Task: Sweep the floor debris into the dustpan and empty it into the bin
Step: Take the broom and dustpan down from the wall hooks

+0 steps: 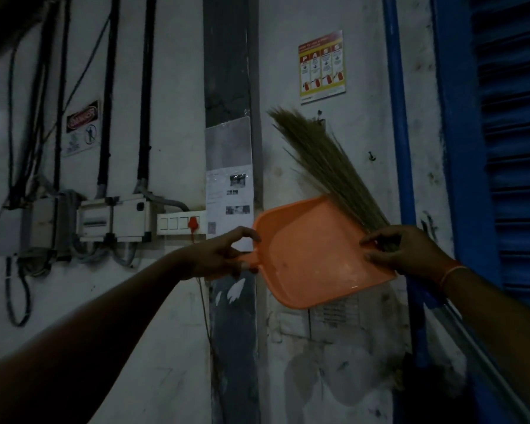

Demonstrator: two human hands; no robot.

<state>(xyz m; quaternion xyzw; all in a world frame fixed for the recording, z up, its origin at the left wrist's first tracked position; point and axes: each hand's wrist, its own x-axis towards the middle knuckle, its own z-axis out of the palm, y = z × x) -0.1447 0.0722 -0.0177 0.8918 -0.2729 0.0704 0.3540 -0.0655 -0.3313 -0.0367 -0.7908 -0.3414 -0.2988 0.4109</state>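
1. A person holds an orange dustpan (315, 255) up against a whitewashed wall (172, 117), its open tray facing the camera and its handle pointing left; no floor, debris or bin shows in the frame.

2. The left hand (224, 255) is closed around the dustpan's handle, fingers and thumb curling over it, which likely carries the pan's weight.

3. The right hand (401, 252) sits at the pan's right edge, fingers curled over the rim. The same hand seems to clasp the neck of a grass broom (325, 160) whose bristles fan up and left behind the pan, though dim light makes that grip hard to confirm.

4. Holding both tools at wall height, near a small hook (371, 155), suggests they are being taken from, or returned to, storage rather than used for sweeping.

5. Beside them: a fire-extinguisher poster (322, 67), a switch panel (178, 223), and a blue shutter (514, 148).
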